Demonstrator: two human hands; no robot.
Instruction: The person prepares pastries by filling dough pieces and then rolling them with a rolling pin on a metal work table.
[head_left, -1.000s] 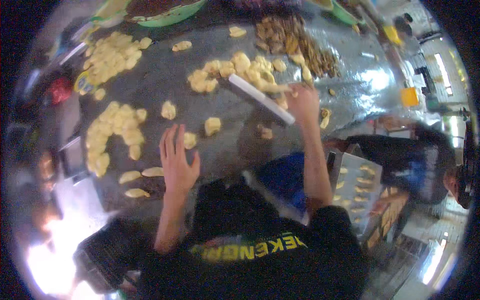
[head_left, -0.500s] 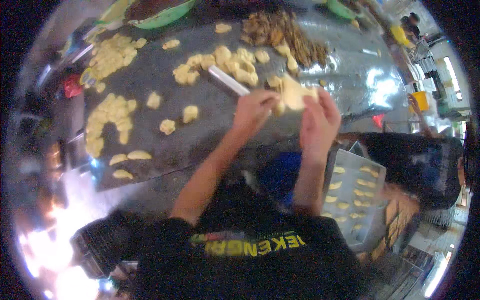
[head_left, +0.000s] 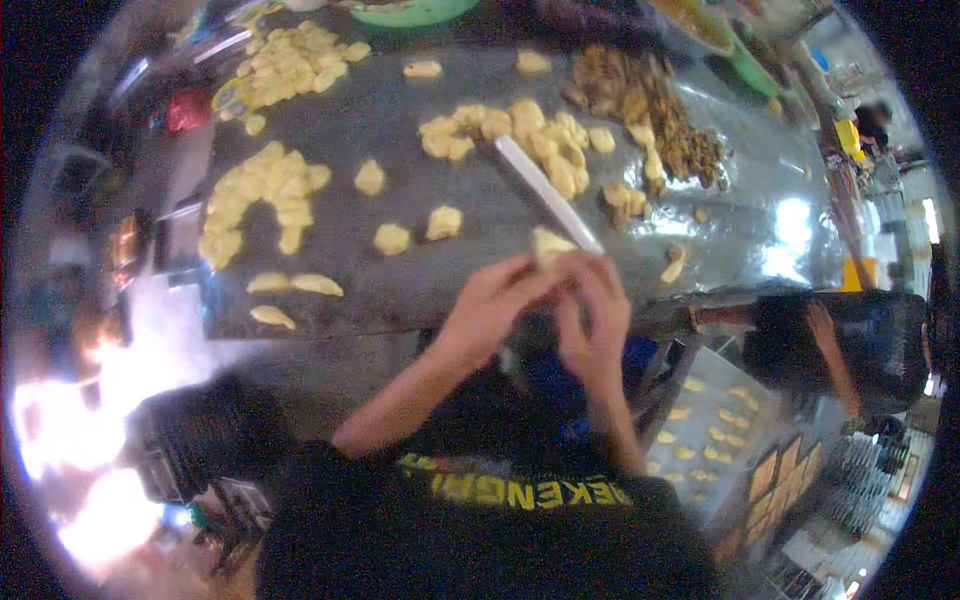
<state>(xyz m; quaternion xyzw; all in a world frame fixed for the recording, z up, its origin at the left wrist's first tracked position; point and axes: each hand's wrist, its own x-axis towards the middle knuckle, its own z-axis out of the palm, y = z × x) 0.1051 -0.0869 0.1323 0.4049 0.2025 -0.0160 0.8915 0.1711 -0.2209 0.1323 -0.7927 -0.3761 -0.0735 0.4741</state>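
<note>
A small piece of pale dough [head_left: 549, 246] is pinched between my two hands near the front of the table. My left hand [head_left: 492, 305] has its fingers closed on the dough's left side. Against its right side, my right hand [head_left: 594, 310] curls with fingers and thumb closed; the fingers partly hide the dough. Just beyond my hands a smooth pale rolling pin [head_left: 545, 190] lies slanting, its near end by my right fingers. Past it sits a cluster of dough lumps [head_left: 555, 140], with single dough balls [head_left: 444, 222] to the left.
Shaped dough pieces [head_left: 316, 285] lie front left on the dark table [head_left: 330, 230], behind them more dough portions [head_left: 275, 195]. Brown strips of filling [head_left: 655, 110] are heaped at far right. A tray [head_left: 757, 425] of shaped pieces stands lower right, near another person's arm [head_left: 835, 350].
The stretched flat dough between my hands is now folded small, and my hands have come together nearer to me. The view has shifted, so the table's contents appear farther right.
</note>
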